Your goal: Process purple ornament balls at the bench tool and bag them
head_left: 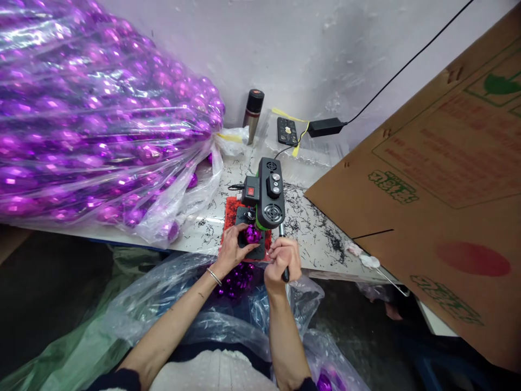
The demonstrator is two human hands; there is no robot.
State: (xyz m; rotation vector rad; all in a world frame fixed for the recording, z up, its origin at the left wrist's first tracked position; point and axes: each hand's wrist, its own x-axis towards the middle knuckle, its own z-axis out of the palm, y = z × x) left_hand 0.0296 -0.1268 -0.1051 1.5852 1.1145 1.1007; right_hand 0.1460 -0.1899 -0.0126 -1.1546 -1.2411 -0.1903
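Note:
My left hand grips a shiny purple bauble between thumb and fingers, at the front of a small black bench machine. The machine has round vents, knobs and a side box with a red switch. Around its lever handle, on the right side, my right hand is closed. Under the machine lies a red mat. The machine's head hides the far side of the bauble. More purple baubles lie in clear plastic on my lap.
A big clear bag of purple baubles fills the left side. Behind the machine stand a flask, a black panel and a power adapter. A large cardboard box leans at right. Black scraps litter the white table.

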